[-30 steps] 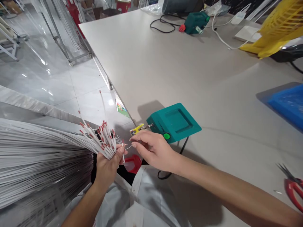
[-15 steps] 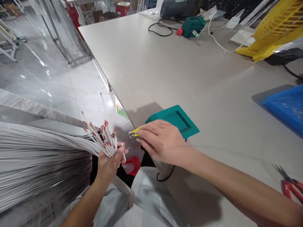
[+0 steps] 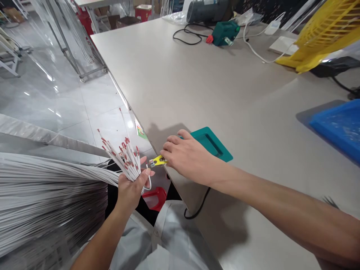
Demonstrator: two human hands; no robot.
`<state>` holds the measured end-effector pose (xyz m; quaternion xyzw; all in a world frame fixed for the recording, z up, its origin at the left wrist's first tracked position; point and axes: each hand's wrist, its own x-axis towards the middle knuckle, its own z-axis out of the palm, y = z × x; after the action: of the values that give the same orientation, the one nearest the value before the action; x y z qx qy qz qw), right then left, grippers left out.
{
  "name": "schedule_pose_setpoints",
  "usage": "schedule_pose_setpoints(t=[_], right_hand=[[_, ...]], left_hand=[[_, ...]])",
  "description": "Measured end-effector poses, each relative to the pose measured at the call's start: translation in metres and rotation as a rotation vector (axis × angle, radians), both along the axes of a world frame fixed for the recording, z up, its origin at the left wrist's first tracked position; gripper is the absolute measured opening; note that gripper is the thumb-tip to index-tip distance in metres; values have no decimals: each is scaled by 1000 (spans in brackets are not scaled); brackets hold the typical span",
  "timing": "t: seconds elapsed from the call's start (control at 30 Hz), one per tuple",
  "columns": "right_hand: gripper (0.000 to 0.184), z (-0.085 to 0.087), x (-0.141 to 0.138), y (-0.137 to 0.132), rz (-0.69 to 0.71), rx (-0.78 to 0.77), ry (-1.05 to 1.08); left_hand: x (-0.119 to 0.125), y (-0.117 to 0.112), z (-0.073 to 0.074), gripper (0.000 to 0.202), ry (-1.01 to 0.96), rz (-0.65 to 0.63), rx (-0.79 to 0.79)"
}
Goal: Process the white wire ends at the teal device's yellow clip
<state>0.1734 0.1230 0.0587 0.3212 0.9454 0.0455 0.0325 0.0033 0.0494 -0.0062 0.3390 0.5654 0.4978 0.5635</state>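
Note:
My left hand (image 3: 131,187) is closed around a bundle of white wires (image 3: 123,161) with red-brown tips fanning upward. One wire is bent out by the thumb and fingertips, its end pointing up. My right hand (image 3: 187,157) lies over the table's near edge, fingers curled, with a small yellow hand tool (image 3: 159,161) projecting from under them. The tool's metal front end points at the wire end by my left thumb; whether they touch I cannot tell. Partly behind my right hand is a teal tray-like plate (image 3: 216,144).
Loose white wires (image 3: 56,183) hang at left. On the table (image 3: 182,86) stand a green device (image 3: 225,33), a yellow fan-like guard (image 3: 323,35) and a blue tray (image 3: 337,125). Dark pointed tips (image 3: 331,202) show beyond my right forearm. A red stool (image 3: 157,197) is below.
My right hand has shifted left with the yellow tool, closer to my left hand. The bent wire now stands up by the left thumb. My forearm now covers the red-handled tool at right.

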Motion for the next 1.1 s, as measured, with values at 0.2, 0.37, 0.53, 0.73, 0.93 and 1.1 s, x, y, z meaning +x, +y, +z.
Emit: schedule_pose_setpoints(t=[0.2, 0.37, 0.53, 0.73, 0.93, 1.1], right_hand=[[19, -8, -2, 5, -3, -23, 33], [17, -6, -2, 5, -5, -58, -6], [10, -7, 0, 5, -19, -33, 0], [34, -14, 1, 4, -19, -19, 36], [45, -13, 2, 5, -35, -30, 85], [47, -8, 1, -10, -12, 25, 406]], left_hand=[[3, 1, 0, 49, 62, -9, 2], [6, 5, 3, 42, 97, -23, -68], [8, 5, 4, 44, 136, -7, -74], [4, 2, 6, 41, 188, -7, -79], [-1, -2, 4, 37, 189, -8, -31], [-9, -7, 6, 19, 127, 47, 14]])
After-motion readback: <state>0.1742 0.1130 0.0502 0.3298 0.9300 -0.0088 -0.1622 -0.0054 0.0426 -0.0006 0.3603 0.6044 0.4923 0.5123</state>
